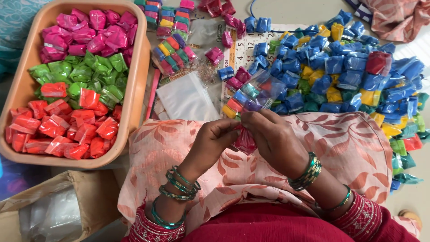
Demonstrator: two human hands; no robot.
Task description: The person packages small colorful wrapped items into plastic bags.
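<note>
1. I see my left hand (pixel 210 141) and right hand (pixel 273 136) meeting over my lap, fingertips together on a small magenta plastic-wrapped powder packet (pixel 245 140); both sets of fingers are pinched shut on it.
2. The right hand also pins the mouth of a long clear plastic sleeve bag already loaded with coloured packets (pixel 253 96), which runs up and away from the grip.
3. That sleeve's long axis lies diagonally: its open end sits at my fingers, its closed end points away from me and slightly to the right, resting toward the heap of blue, yellow and green packets (pixel 340 67) on the floor.
4. The magenta packet hangs just below the pinch, its long side roughly vertical in the view, its lower corner pointing toward my body.
5. To do this well, I judge I should keep the sleeve mouth spread with the right thumb, align the packet's narrow edge with the sleeve's axis, and slide it in flat so the film does not snag or burst.
6. Well to the left of the grip sits an orange oblong plastic tub (pixel 136 85) of sorted pink, green and red packets; an empty clear sleeve (pixel 186 96) lies just beyond my left fingers.
</note>
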